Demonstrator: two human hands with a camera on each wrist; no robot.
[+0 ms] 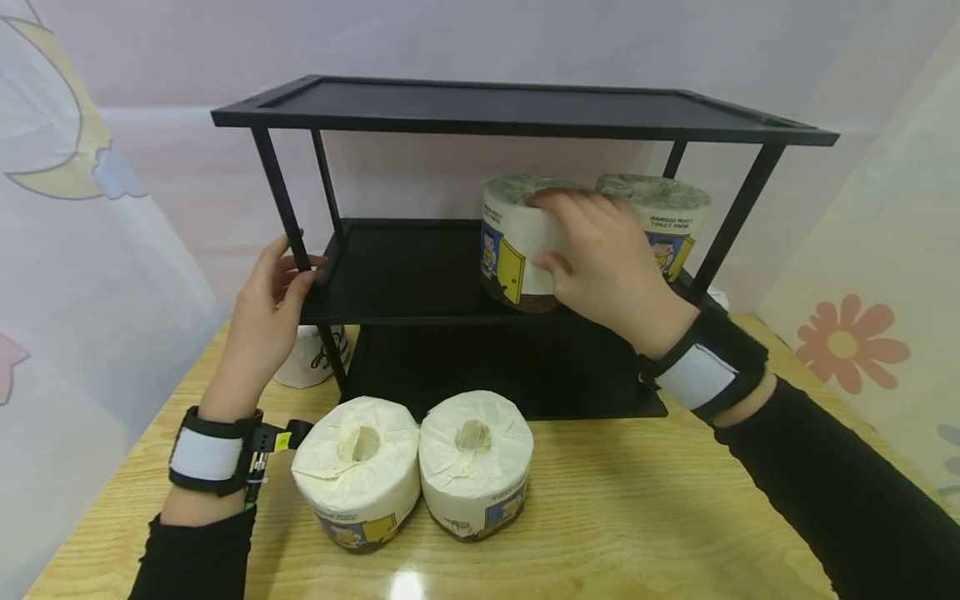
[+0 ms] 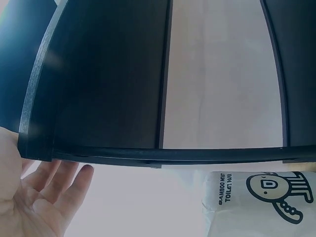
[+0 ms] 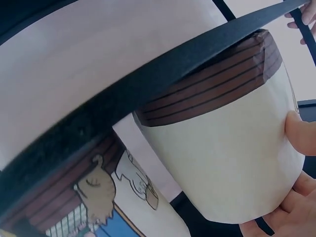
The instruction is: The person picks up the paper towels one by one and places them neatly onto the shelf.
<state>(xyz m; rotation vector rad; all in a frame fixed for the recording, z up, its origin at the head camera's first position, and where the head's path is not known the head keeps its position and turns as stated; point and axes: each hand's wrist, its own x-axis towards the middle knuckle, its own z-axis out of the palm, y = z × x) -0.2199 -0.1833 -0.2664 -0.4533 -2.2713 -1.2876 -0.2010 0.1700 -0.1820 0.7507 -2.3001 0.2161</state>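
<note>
My right hand grips a wrapped toilet paper roll on the middle tier of a black shelf rack. Its fingers reach over the roll's top, and the thumb presses the side. In the right wrist view, the held roll has its brown-banded base at the tier's edge. Another toilet roll stands to its right, partly behind my hand. At the rack's left front post, my left hand holds the frame at the middle tier, its thumb in front. The left wrist view shows its fingers beneath the black edge.
Two wrapped rolls, one on the left and one on the right, stand side by side on the wooden table before the rack. Another roll is partly hidden behind the left post. The top tier overhangs the middle one.
</note>
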